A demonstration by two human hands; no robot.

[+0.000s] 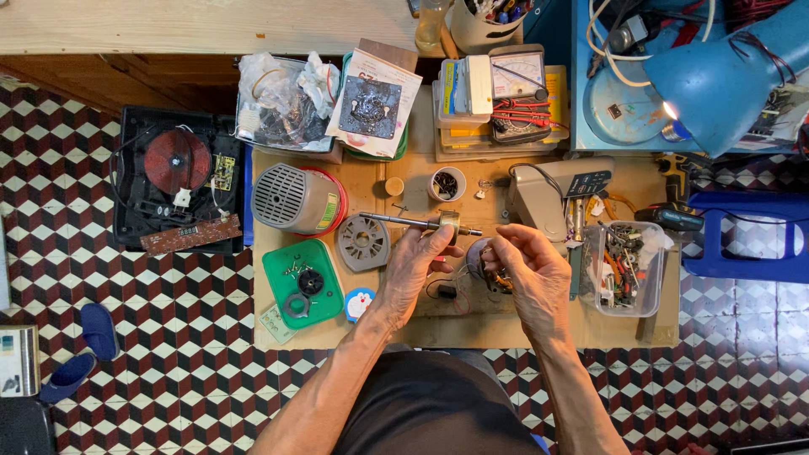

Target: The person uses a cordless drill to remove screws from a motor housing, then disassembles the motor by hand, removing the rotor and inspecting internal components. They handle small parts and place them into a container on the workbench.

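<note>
The rotor [438, 222], a steel shaft with a brassy core near its right end, lies level just above the middle of the low wooden table [371, 337]. The left hand [417, 261] grips it from below, fingertips closed round the core, so part of the core is hidden. The right hand [531, 270] is just to the right, thumb and forefinger pinched together near the shaft's end; whatever they hold is too small to make out. Between and under the hands sits a round stator [484, 270], mostly covered by the right palm, with thin wires [447, 291] trailing from it.

Left of the rotor lie a grey end cap [362, 243] and, beyond it, a grey motor housing [295, 199] on its side. A green tray [302, 282] with small black parts sits at the table's near left. Behind the rotor stand a white cup [446, 183] and a small cork [393, 185]. To the right are a grey fan base [552, 195] and a clear tub [628, 270] of jumbled small parts, its contents hard to tell apart. A multimeter [516, 93] rests on boxes further back. A blue lamp [725, 76] cuts off the top right corner. An opened induction cooker [179, 181] lies on the tiled floor [126, 337] to the left.
</note>
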